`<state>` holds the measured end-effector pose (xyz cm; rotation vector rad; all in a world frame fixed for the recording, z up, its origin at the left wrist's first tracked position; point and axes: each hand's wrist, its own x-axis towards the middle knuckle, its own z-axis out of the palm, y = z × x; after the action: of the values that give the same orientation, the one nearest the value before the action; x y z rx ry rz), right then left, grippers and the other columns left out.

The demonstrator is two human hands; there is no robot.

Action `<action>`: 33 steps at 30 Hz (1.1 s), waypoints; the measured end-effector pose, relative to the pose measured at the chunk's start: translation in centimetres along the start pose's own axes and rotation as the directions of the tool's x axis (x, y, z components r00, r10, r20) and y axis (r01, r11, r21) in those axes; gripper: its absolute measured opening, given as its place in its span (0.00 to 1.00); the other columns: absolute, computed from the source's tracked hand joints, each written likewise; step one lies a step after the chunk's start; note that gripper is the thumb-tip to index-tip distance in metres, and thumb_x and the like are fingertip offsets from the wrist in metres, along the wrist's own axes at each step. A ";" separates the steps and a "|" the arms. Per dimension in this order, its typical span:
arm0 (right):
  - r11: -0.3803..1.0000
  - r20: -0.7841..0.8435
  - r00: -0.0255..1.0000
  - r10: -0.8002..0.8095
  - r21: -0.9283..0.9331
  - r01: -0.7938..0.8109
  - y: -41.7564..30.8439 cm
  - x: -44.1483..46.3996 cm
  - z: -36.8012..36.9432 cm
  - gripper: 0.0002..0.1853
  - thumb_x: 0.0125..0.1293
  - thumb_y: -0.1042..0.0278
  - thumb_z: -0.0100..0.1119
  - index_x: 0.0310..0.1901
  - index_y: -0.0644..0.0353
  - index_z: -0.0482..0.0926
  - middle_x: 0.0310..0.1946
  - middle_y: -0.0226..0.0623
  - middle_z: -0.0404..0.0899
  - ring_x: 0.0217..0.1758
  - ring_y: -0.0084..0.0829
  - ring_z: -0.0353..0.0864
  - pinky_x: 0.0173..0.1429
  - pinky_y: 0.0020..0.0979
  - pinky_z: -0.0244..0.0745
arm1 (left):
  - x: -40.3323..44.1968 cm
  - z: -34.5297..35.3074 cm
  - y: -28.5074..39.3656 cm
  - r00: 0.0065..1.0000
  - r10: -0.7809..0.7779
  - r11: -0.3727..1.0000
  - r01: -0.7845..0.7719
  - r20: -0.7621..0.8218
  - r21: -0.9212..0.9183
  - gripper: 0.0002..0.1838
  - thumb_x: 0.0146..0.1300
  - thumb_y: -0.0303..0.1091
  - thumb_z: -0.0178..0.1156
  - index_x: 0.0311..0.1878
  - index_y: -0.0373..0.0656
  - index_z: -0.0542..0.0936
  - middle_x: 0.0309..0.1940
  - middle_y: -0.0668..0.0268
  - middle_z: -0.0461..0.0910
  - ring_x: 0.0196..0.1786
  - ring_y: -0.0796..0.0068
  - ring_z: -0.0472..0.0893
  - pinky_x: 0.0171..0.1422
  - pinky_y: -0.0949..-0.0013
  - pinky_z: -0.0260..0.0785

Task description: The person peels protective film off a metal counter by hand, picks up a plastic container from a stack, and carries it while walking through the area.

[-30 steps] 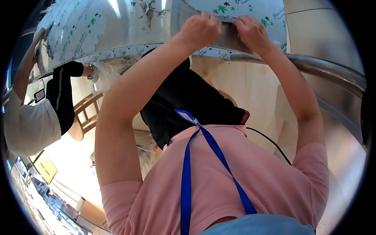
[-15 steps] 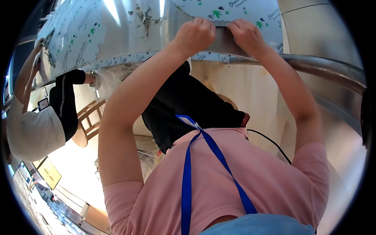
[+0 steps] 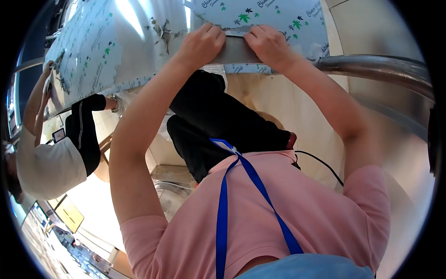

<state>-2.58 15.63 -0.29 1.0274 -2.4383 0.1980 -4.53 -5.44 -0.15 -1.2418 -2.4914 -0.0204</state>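
Printed film (image 3: pixel 278 21) is gripped at its edge by left hand (image 3: pixel 203 44) and right hand (image 3: pixel 266 45), upper centre of frame. Bare metal (image 3: pixel 237 52) is exposed just below. White-shirted person (image 3: pixel 51 168) is seen at left; blue lanyard (image 3: pixel 222 218) is worn, lower centre.

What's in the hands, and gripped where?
Printed film: left hand and right hand appear to pinch its lifted edge, one either side of the visible strip. Fingertips are partly hidden.
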 end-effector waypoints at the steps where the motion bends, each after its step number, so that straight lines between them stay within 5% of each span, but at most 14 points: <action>1: 1.000 -0.004 1.000 0.011 0.008 -0.011 -0.1 0.1 0.2 0.01 0.44 0.73 0.52 0.22 0.58 0.72 0.24 0.32 0.72 0.32 0.31 0.76 0.37 0.27 0.73 | 0.0 0.1 -0.3 1.000 0.004 1.000 -0.004 -0.029 0.000 0.09 0.45 0.27 0.55 0.33 0.43 0.77 0.33 0.68 0.76 0.39 0.72 0.77 0.39 0.73 0.72; 9: 1.000 -0.032 0.999 0.016 0.019 -0.016 -0.1 0.6 1.0 0.01 0.44 0.72 0.52 0.22 0.56 0.73 0.24 0.32 0.72 0.31 0.29 0.76 0.37 0.27 0.72 | 0.0 0.1 -1.3 0.999 0.002 0.998 0.000 0.036 -0.056 0.11 0.45 0.25 0.55 0.36 0.42 0.78 0.34 0.68 0.78 0.40 0.71 0.77 0.41 0.72 0.73; 12: 1.000 -0.040 0.999 0.024 0.020 -0.023 -0.3 0.7 1.2 0.01 0.44 0.72 0.52 0.21 0.56 0.73 0.24 0.32 0.72 0.31 0.29 0.76 0.37 0.26 0.73 | 0.2 0.4 -1.8 0.989 0.067 0.997 -0.070 -0.132 -0.023 0.05 0.46 0.28 0.54 0.29 0.43 0.76 0.29 0.71 0.74 0.35 0.74 0.76 0.32 0.74 0.74; 30: 0.997 -0.028 0.998 0.060 0.057 -0.058 -1.3 2.2 2.4 0.02 0.44 0.74 0.52 0.24 0.59 0.73 0.25 0.33 0.72 0.33 0.31 0.75 0.39 0.28 0.72 | -0.2 0.1 -4.2 0.994 0.083 0.996 -0.085 -0.076 -0.027 0.08 0.48 0.27 0.54 0.33 0.44 0.77 0.33 0.71 0.74 0.40 0.73 0.76 0.41 0.73 0.73; 33: 0.996 -0.030 0.997 0.070 0.057 -0.068 -1.5 2.6 2.4 0.02 0.45 0.74 0.52 0.24 0.59 0.73 0.25 0.33 0.72 0.33 0.31 0.75 0.39 0.27 0.72 | -0.3 -0.4 -4.6 0.997 0.071 0.997 -0.070 0.027 -0.044 0.14 0.45 0.23 0.54 0.39 0.41 0.78 0.38 0.67 0.78 0.43 0.70 0.77 0.45 0.71 0.73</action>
<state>-3.95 12.15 -1.15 0.9572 -2.4535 0.3049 -7.81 -8.59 0.75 -1.3560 -2.4818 -0.0390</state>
